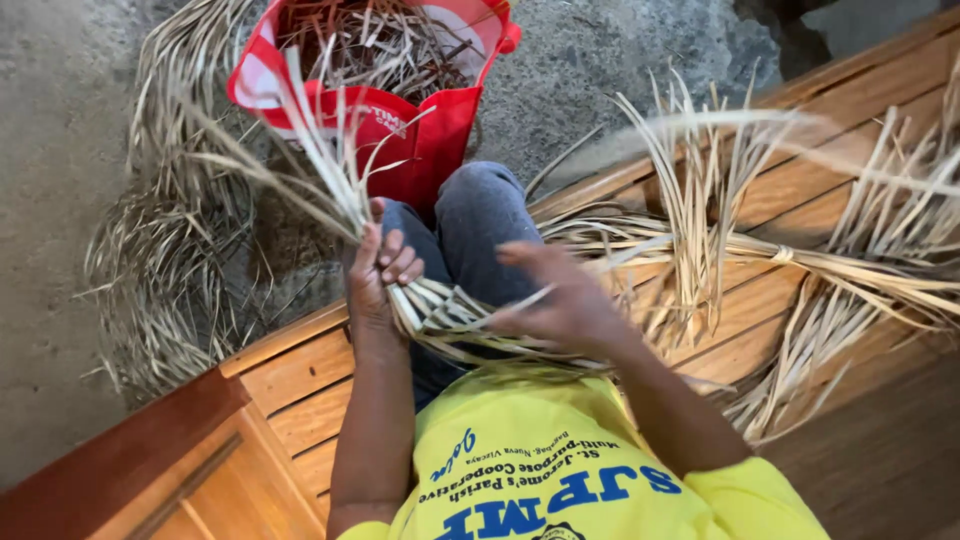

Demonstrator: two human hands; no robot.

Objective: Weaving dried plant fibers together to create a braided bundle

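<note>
The person is sitting on a slatted wooden bench with both hands working a woven band of dried palm strips held over the lap. The left hand is clenching the band where the plaiting ends, thumb and fingers pinching the crossing, probably so the weave is not loosening; from that pinch a fan of loose strips is spraying up and away, kept free for folding in. The right hand is blurred with motion; it is lying against the woven part with a single strip running across its fingers, but I cannot tell whether those fingers are closed on it.

The band itself is looking flat and tight, pale straw in colour, with narrow leaves crossing diagonally. It is trailing off toward the right side of the bench, where a tied bundle of the same strips is resting within reach, its ends splaying out.

On the concrete floor beyond the knees, 1 red and white bag is standing open and holding darker fibre scraps, and a heap of dry leaves is lying beside it.
</note>
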